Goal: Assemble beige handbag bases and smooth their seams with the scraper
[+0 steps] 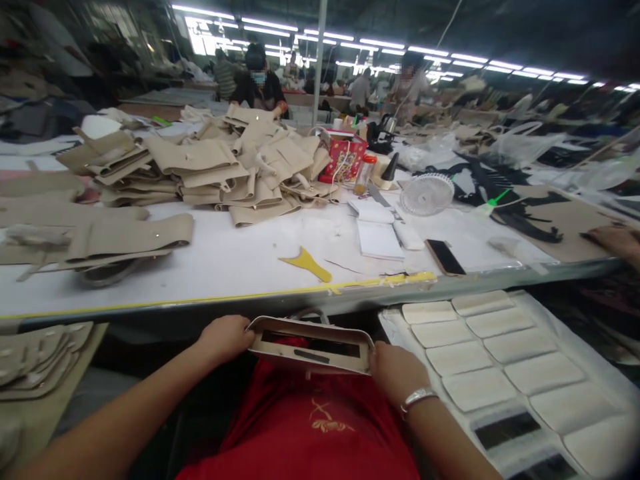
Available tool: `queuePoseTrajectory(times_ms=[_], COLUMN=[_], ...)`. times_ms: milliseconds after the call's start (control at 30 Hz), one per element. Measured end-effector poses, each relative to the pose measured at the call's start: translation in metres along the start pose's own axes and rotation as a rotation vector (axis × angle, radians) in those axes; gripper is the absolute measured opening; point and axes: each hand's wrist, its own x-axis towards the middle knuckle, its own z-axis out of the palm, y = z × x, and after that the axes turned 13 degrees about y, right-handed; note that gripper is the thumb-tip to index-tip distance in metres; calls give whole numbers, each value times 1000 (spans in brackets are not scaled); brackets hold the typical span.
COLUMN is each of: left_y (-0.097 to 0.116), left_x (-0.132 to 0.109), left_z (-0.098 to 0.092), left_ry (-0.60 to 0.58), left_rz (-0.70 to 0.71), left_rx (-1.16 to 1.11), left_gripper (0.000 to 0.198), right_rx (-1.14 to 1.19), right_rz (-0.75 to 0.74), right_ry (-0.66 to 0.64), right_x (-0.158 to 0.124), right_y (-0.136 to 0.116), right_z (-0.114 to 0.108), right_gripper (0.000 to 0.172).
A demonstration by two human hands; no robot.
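Observation:
In front of my red apron, both hands hold a beige handbag body (345,362), a long boxy shell with rounded corners and dark strips inside. My left hand (227,340) is closed on its left end. Around the right end, my right hand (399,373) is closed too, with a silver bracelet on the wrist. The shell is above my lap, just in front of the table's near edge. Its underside is hidden from me.
A heap of beige bag pieces (200,163) covers the table's back left. Nearer lie a yellow scraper (306,265), a notepad (379,239) and a phone (445,257). Cream panels (495,347) lie on a board at right. A co-worker's hand (617,241) is far right.

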Motion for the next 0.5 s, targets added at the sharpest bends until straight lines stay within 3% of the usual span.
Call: queuePoseTrajectory(times_ms=[267, 500], left_y=[11, -2], left_x=[8, 9], left_z=[1, 8], left_ry=[19, -21], left_rz=[-13, 60], left_rx=[106, -51], left_gripper=[35, 38], right_rx=[1, 37], right_rz=[-15, 18], right_ry=[-20, 2], right_x=[14, 11], right_y=[-2, 1], right_z=[5, 8], right_gripper=[34, 34])
